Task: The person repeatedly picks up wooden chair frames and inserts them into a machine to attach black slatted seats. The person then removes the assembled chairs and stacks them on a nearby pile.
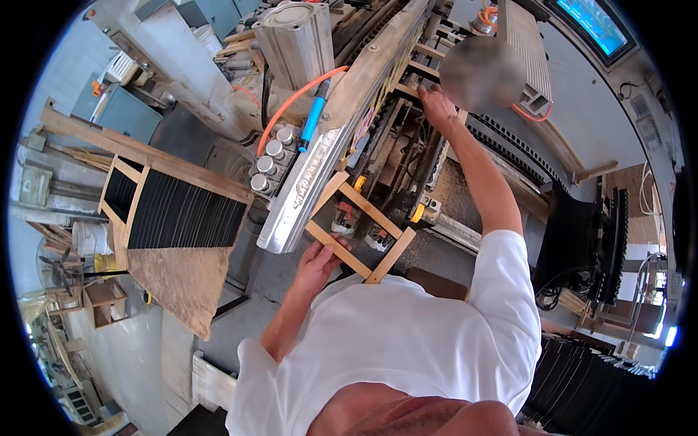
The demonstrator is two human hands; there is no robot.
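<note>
My left hand (317, 266) is closed on the near-left slat of a pale wooden frame (393, 255), a four-sided piece made of narrow slats. This frame sits tilted at the near end of a long machine, just in front of my white shirt. My right arm stretches far forward over the machine, and my right hand (438, 109) is at the black and wooden crosspieces (427, 71) between its rails. Its fingers are bent down there, and I cannot make out whether they grip a piece. A blurred round patch covers the area beside that hand.
A metal-edged machine beam (294, 211) runs forward on the left, with a blue pen-shaped tool (313, 122) and an orange hose (287, 102) on it. Far left stands a wooden rack of black panels (185, 214). Black toothed parts (603, 240) stand at right, below a screen (592, 25).
</note>
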